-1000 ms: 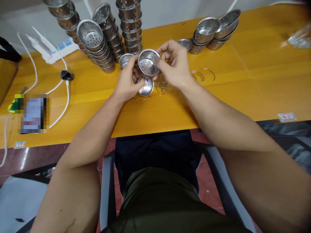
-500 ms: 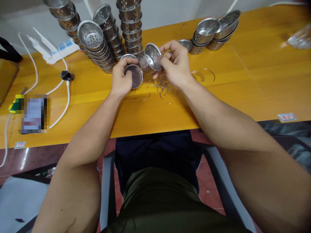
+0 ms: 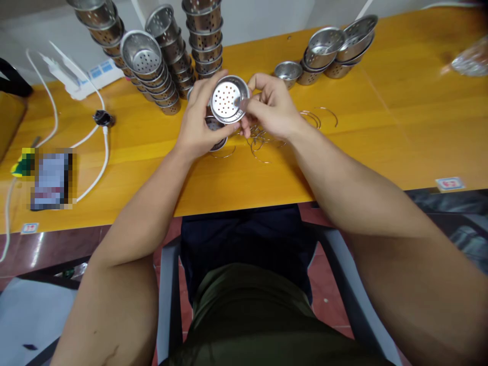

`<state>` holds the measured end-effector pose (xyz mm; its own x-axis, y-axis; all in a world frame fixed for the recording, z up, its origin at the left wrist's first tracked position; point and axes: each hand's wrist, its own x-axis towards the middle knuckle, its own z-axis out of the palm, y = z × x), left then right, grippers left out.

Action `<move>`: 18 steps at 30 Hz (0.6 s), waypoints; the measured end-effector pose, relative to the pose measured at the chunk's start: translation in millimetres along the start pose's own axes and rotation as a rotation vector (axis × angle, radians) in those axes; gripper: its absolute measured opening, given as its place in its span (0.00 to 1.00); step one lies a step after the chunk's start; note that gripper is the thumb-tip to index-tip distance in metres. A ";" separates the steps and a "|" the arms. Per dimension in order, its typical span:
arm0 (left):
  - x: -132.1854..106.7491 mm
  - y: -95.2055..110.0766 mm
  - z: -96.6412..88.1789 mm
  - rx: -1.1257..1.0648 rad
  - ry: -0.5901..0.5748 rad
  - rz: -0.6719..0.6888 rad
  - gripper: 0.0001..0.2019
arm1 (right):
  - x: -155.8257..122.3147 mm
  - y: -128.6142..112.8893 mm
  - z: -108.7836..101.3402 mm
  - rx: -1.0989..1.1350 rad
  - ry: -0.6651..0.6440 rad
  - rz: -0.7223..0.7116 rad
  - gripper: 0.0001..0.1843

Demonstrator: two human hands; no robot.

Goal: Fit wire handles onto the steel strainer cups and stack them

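Between my two hands is a perforated metal cup (image 3: 227, 97), its open mouth turned up toward me. My left hand (image 3: 198, 117) wraps round its left side, thumb low and fingers at the upper rim. My right hand (image 3: 270, 108) pinches the right rim, with the thumb over the edge. Below the cup, partly hidden by my left thumb, lies a round dark-faced metal piece (image 3: 218, 143). Thin curved wires (image 3: 261, 145) lie loose on the table under and beside my right hand.
Tall stacks of perforated cups (image 3: 147, 61) stand at the back left. A single cup (image 3: 288, 72) and short stacks (image 3: 324, 48) sit at the back right. On the left are a phone (image 3: 51, 178), white cables and a power strip (image 3: 97, 79). A clear plastic bag (image 3: 473, 58) lies far right.
The cup has turned to face me and moved slightly left and down. My left hand has left the round dark-faced piece and now holds the cup, along with my right.
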<state>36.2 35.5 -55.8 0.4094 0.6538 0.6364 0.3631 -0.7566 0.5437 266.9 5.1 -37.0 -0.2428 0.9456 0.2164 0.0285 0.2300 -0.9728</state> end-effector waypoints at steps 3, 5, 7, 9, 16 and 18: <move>0.8 -9.7 -1.7 -0.010 0.004 0.063 0.43 | 1.4 2.0 -1.4 0.035 -0.040 0.000 0.41; 0.7 -17.1 -0.2 -0.016 0.018 0.079 0.44 | 3.7 4.0 -6.5 0.040 -0.067 -0.004 0.41; 0.5 -23.1 2.6 -0.020 0.055 0.091 0.48 | 7.8 7.3 -17.9 0.009 -0.059 -0.026 0.38; 0.3 -27.6 5.5 -0.027 0.103 0.091 0.51 | 13.8 14.0 -36.5 -0.102 -0.016 -0.081 0.34; -0.4 -57.3 7.4 -0.121 0.114 -0.082 0.46 | 35.3 64.3 -99.4 -0.612 -0.255 -0.074 0.15; -0.7 -71.0 7.6 -0.157 0.074 -0.108 0.47 | 36.9 74.5 -100.2 -0.627 -0.239 -0.088 0.13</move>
<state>16.4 88.9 -99.0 0.3105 0.7330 0.6052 0.2637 -0.6781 0.6860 357.3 80.2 -93.1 -0.4753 0.8572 0.1983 0.5383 0.4616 -0.7050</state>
